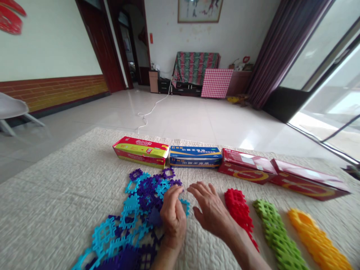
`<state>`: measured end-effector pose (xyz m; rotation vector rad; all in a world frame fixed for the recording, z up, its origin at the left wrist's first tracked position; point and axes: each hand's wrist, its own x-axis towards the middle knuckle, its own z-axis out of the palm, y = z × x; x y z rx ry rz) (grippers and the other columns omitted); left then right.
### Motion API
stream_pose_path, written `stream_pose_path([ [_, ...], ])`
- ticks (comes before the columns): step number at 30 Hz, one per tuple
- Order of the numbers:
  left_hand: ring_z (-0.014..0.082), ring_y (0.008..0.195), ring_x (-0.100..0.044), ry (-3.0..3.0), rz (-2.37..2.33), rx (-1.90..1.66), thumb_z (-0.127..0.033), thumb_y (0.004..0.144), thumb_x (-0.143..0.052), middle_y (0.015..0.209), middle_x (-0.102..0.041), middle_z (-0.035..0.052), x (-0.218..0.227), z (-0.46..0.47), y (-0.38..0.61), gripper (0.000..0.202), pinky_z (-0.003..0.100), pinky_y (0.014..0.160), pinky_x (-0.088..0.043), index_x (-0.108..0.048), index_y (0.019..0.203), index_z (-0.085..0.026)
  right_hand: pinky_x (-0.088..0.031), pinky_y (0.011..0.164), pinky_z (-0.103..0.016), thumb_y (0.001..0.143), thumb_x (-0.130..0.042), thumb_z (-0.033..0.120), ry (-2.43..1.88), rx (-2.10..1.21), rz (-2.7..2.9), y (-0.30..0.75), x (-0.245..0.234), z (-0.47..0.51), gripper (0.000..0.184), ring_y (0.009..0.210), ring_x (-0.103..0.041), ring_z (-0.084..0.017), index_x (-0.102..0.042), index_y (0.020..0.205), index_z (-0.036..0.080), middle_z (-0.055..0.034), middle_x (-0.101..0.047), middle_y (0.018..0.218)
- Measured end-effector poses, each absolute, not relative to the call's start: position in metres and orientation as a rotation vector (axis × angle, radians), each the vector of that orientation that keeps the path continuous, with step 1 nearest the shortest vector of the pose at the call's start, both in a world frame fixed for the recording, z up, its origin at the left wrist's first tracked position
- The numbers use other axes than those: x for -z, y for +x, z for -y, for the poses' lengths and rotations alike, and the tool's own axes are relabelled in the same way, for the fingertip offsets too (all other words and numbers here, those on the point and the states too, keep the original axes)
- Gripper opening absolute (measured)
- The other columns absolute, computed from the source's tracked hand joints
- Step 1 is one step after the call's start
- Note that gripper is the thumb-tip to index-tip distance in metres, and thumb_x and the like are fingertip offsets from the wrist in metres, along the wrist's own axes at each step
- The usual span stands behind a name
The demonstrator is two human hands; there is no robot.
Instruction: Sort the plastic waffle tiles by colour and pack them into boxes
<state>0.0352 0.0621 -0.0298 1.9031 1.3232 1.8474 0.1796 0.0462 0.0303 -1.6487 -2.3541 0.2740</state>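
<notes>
A loose pile of light blue and dark purple plastic interlocking pieces (135, 213) spreads over the quilted cover, left of my hands. My left hand (173, 215) rests against the pile's right side, loosely cupped, its fingers bent; nothing shows in it. Just behind its wrist side, one light blue piece (185, 207) peeks out. To the right, my right hand (209, 208) hovers palm down with fingers stretched and thumb apart, holding nothing. Beside it lies a row of red pieces (237, 206), then rows of green pieces (277, 232) and yellow pieces (317, 240).
Along the far edge of the cover (70, 195) stand a red-and-yellow box (140, 152), a blue box (195, 156) and two red boxes, one in the middle (247, 167) and one at the right (308, 180). Beyond, a white cable (154, 107) crosses the tiled floor.
</notes>
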Motion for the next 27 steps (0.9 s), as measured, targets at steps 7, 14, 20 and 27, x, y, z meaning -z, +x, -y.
stream_pose_path([
  [7, 0.0177, 0.102, -0.066, 1.65, -1.464, -1.861, -0.017, 0.094, -0.039, 0.108, -0.069, 0.0096, 0.035, -0.074, 0.026, 0.029, 0.031, 0.083, -0.057, -0.064, 0.11, -0.017, -0.019, 0.114, -0.052, 0.068, -0.045, 0.005, -1.533, -0.444, 2.456, 0.154, -0.017, -0.042, 0.066, 0.136, -0.033, -0.022, -0.05, 0.129, 0.03, 0.0, -0.047, 0.143],
  [14, 0.0168, 0.093, -0.068, 1.686, -1.494, -1.83, -0.017, 0.093, -0.039, 0.099, -0.072, 0.0077, 0.033, -0.075, 0.027, 0.029, 0.03, 0.081, -0.057, -0.065, 0.104, -0.017, -0.033, 0.108, -0.044, 0.084, -0.041, 0.005, -1.536, -0.288, 2.405, 0.152, -0.007, -0.027, 0.046, 0.124, -0.047, -0.021, -0.055, 0.123, 0.024, -0.0052, -0.053, 0.138],
  [20, 0.0157, 0.101, -0.065, 2.062, -1.268, -1.704, -0.006, 0.09, -0.034, 0.104, -0.07, 0.0084, 0.031, -0.073, 0.032, 0.036, 0.031, 0.089, -0.054, -0.064, 0.106, -0.016, -0.046, 0.085, -0.036, 0.085, -0.037, 0.004, -1.716, -0.311, 2.204, 0.172, -0.019, -0.011, 0.043, 0.093, -0.062, -0.02, -0.051, 0.124, 0.016, -0.0088, -0.068, 0.099],
  [27, 0.0274, 0.114, -0.057, 2.465, -1.455, -0.932, -0.003, 0.085, -0.044, 0.101, -0.07, 0.0072, 0.025, -0.066, 0.034, 0.03, 0.046, 0.092, -0.048, -0.068, 0.095, -0.018, -0.049, 0.087, -0.033, 0.09, -0.035, 0.01, -1.853, -0.505, 2.191, 0.186, -0.019, 0.005, 0.043, 0.1, -0.064, -0.02, -0.05, 0.129, 0.02, -0.0085, -0.067, 0.107],
])
